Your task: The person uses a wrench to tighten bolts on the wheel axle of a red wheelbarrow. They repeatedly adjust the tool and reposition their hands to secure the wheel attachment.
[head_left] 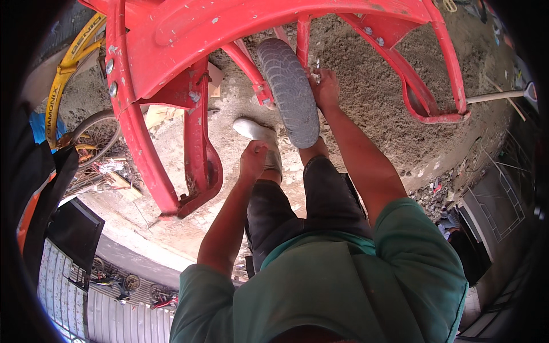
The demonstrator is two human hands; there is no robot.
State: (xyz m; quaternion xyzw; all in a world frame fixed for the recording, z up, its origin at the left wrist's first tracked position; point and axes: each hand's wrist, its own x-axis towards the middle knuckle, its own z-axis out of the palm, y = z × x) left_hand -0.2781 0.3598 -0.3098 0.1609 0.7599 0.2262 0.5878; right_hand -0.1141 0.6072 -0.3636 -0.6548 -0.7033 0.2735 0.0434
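Observation:
A red wheelbarrow point(189, 40) with chipped paint stands tipped up in front of me, its legs pointing toward me. Its worn grey wheel point(290, 91) sits between the red fork bars. My right hand point(325, 90) is closed at the right side of the wheel, by the axle. A small shiny metal piece point(318, 64) sticks out just beyond its fingers; I cannot tell whether it is a bolt end or a tool. My left hand point(253, 162) is a closed fist in front of my knee, apart from the wheelbarrow. What it holds, if anything, is hidden.
Loose soil point(366, 86) covers the ground beyond the wheel. A yellow bicycle frame point(66, 68) leans at the far left, near scattered scraps point(117, 177). A wooden-handled shovel point(497, 96) lies at the right. My white boot point(254, 129) stands by the wheel.

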